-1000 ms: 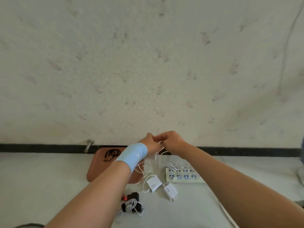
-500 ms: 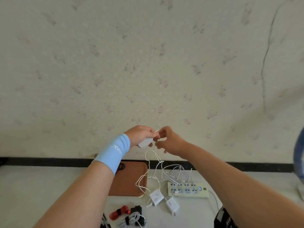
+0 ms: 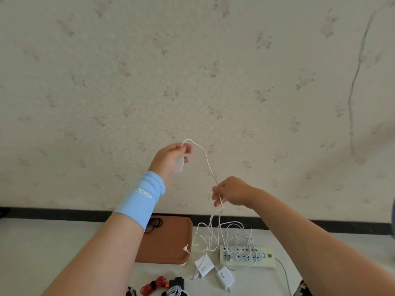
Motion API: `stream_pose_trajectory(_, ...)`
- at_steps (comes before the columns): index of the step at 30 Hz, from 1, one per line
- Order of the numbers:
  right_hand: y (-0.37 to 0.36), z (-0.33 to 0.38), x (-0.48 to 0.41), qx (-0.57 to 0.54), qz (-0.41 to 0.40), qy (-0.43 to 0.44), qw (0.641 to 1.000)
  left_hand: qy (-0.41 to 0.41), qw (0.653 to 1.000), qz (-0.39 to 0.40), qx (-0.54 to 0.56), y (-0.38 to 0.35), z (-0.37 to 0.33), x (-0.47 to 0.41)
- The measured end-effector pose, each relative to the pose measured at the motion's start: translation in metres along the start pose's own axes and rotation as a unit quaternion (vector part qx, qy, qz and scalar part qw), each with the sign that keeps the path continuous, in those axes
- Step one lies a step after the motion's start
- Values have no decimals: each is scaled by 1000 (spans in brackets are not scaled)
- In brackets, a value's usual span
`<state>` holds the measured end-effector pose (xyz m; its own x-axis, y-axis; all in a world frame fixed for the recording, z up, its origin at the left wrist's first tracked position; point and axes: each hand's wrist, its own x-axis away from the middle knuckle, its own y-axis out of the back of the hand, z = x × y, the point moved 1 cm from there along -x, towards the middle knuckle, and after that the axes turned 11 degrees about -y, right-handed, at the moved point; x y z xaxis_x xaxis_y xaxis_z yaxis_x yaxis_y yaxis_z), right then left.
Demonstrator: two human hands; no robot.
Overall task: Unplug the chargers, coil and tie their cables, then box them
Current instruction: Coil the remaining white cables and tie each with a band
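A white cable (image 3: pixel 210 170) is pinched high, with a charger (image 3: pixel 180 165), in the left grip (image 3: pixel 173 157) and lower down in the right grip (image 3: pixel 232 193).

We read "XTEP" in white on the blue wristband (image 3: pixel 141 201); "90W" stands upside down on one white charger (image 3: pixel 204 266); the charger beside it (image 3: pixel 225 278) bears the same. We can read nothing else.

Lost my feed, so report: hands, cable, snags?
Left hand grips charger, raised. Right hand pinches cable lower down. It runs into tangle over strip.
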<state>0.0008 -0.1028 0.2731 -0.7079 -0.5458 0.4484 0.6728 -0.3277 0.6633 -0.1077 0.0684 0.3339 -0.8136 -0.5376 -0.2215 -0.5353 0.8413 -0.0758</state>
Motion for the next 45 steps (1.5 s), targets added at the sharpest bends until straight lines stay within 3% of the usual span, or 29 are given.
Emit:
stream_pose_trajectory(2,6,9,4,-30,-52,11,998,22,982,41,-183,-2,8,0)
stream_pose_trajectory(5,11,20,10,-59,-110,39,991,96,953,62,-279,-11,13,6)
stream_pose_trajectory(8,14,28,16,-81,-91,46,991,120,947,94,-281,-23,8,13)
stream_pose_trajectory(14,8,36,23,-68,-12,126,990,71,964,139,-216,-35,9,17)
stream_pose_trajectory(19,6,33,24,-104,16,153,983,37,909,201,-363,-19,7,10)
stream_pose_trajectory(23,4,33,23,-95,-1,147,985,24,885,211,-414,-8,3,11)
stream_pose_trajectory(26,3,31,18,-85,18,121,989,-31,927,109,-357,-3,-3,7)
stream_pose_trajectory(29,-1,23,12,-91,53,110,988,-78,974,-85,-193,14,-12,-4)
stream_pose_trajectory(32,-7,21,11,-75,71,100,990,-71,966,-250,-6,35,-18,-8)
stream_pose_trajectory(35,-12,22,11,-62,101,74,990,-64,951,-301,-30,45,-13,-8)
stream_pose_trajectory(37,-13,25,11,-77,91,55,991,-40,955,-266,-123,44,-6,-6)
stream_pose_trajectory(39,-11,29,11,-90,62,41,993,15,956,-172,-235,40,0,-2)
stream_pose_trajectory(42,-11,34,9,-88,48,7,995,90,915,-29,-393,32,6,6)
stream_pose_trajectory(45,-13,36,8,-78,56,0,995,57,897,-18,-438,20,6,9)
